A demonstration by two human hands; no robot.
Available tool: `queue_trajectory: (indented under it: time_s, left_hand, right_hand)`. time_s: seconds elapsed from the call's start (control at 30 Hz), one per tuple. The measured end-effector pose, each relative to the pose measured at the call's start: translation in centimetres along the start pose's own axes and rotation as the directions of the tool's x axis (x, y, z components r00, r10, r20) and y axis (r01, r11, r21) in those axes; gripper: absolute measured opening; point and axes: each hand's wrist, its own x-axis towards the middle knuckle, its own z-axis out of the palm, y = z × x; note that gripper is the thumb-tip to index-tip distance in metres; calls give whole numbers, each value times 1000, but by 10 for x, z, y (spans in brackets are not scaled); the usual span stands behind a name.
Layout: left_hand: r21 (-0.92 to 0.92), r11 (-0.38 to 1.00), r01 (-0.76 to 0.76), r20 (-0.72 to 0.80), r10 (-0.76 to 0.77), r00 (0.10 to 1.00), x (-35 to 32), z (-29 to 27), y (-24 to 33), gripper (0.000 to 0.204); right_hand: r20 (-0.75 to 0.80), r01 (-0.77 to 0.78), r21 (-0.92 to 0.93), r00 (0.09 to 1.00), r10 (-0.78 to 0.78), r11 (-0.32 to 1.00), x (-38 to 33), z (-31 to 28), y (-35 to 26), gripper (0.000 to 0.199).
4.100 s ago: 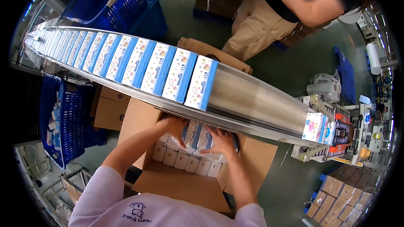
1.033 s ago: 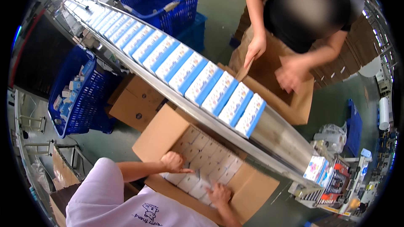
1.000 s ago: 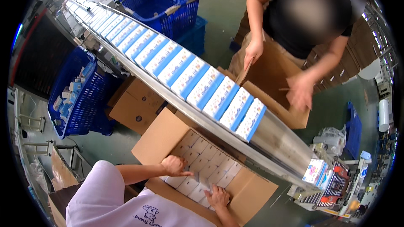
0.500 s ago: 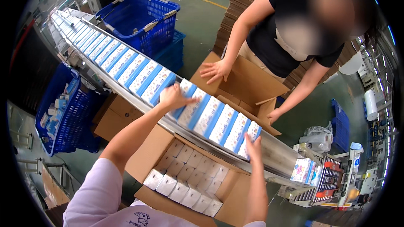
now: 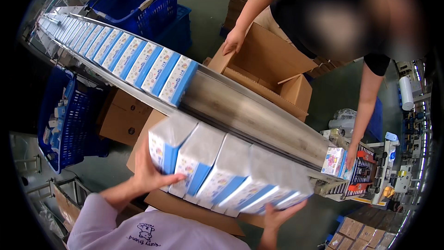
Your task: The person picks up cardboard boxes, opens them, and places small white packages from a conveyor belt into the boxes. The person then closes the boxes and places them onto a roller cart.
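Observation:
A row of several white and blue tissue packs is squeezed endwise between my two hands, lifted off the belt and tipped so that their plain white sides face up. My left hand presses on the left end pack, thumb along its printed front. Against the right end and lower edge of the row lies my right hand, fingers closed on it. Under the row stands an open carton, and the packs hide most of its inside. Beyond it runs the conveyor, with more tissue packs lined up on its left part.
Across the conveyor a person leans over, one hand on another open carton, the other at packs on the right end. Blue baskets stand behind the line; another blue basket with loose packs is at left, beside a closed carton.
My hands have lifted the row of packs off the conveyor toward me and tilted it over the near carton. The other person's hand has moved to the packs at the right end.

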Motion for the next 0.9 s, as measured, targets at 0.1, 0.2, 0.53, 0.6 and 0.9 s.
queue_trajectory:
  time_s: [0.1,0.2,0.53,0.6,0.9]
  left_hand:
    - [388,889,242,195,-336,921,-27,-5,-33,107]
    - [825,565,2,351,-515,782,-14,16,-70,97]
    - [426,816,-392,901,-343,266,40,39,-177,78]
    - [490,741,-460,869,-373,325,43,22,-155,87]
    - [264,893,-366,561,166,811,19,-80,-115,63]
  right_hand:
    - [258,-173,-126,945,200,977,-46,13,10,110]
    - [558,-25,-694,612,560,719,-36,60,26,85]
    - [744,253,-668,241,623,700,-1,185,40,68]
    - [775,178,-591,394,494,787,-30,179,38,59]
    - [666,542,-26,636,-390,840,-45,169,-36,26]
